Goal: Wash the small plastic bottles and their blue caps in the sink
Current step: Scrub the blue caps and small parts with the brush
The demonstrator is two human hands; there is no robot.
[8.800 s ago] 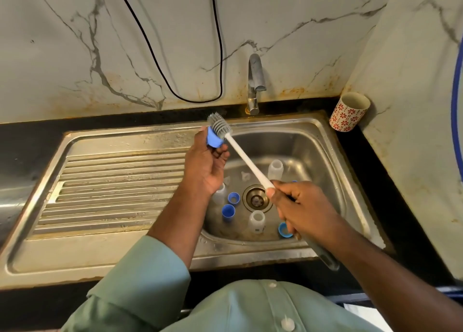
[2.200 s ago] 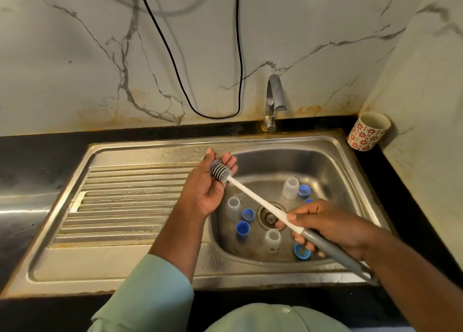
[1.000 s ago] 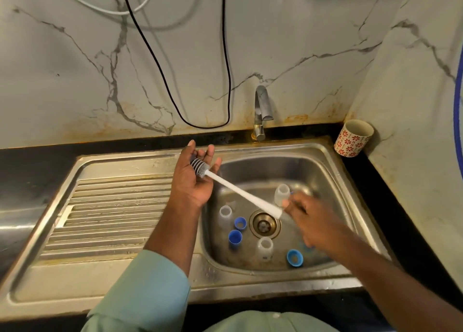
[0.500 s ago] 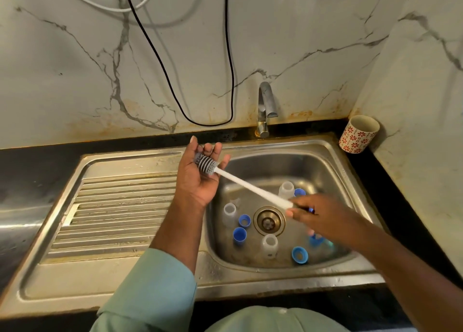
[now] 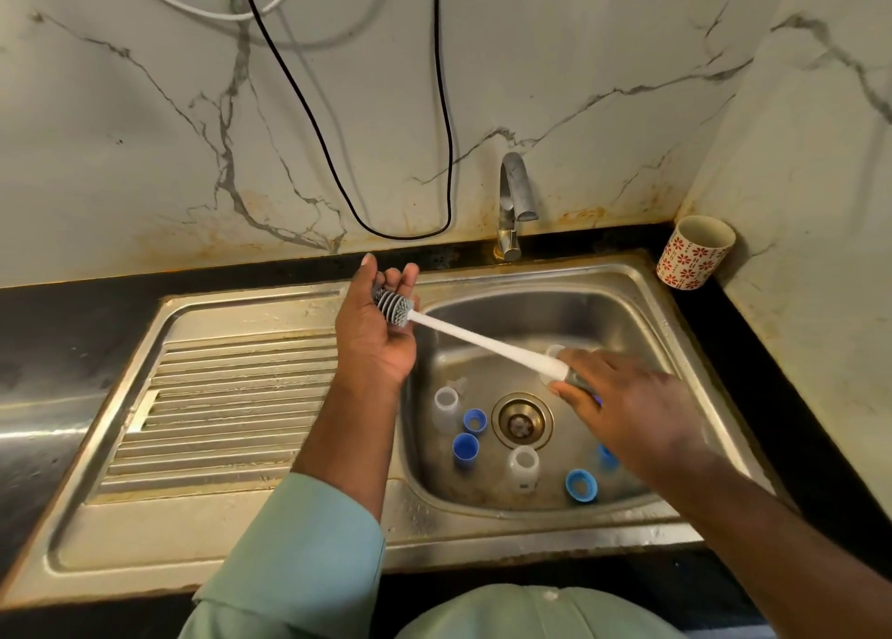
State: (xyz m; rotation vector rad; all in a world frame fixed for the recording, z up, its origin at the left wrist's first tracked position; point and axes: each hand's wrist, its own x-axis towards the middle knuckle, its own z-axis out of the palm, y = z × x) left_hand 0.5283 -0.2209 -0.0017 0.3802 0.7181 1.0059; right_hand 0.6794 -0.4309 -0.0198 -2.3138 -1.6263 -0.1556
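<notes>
While your left hand (image 5: 374, 337) cups the brush (image 5: 475, 339) head in loosely curled fingers at the basin's 10 o'clock rim, inventory runs: sink (image 5: 642, 291); 2 clear bottles (image 5: 445, 409) upright at 8 and 6 o'clock of the drain (image 5: 521, 420); blue caps (image 5: 466, 449) at 8 and 5 o'clock; your right hand (image 5: 627, 409) pinching the brush handle at 2 o'clock.

My right hand (image 5: 627, 411) covers the grey grip of the brush (image 5: 482, 344), so only its white shaft and bristled head show. The same hand hides most of a bottle (image 5: 554, 351) behind it and all but a sliver of a blue cap (image 5: 606, 456) near the basin's right wall. Whether my left palm (image 5: 374, 334) holds anything under the bristles, I cannot tell. The black cable (image 5: 444, 107) runs off the top edge.
</notes>
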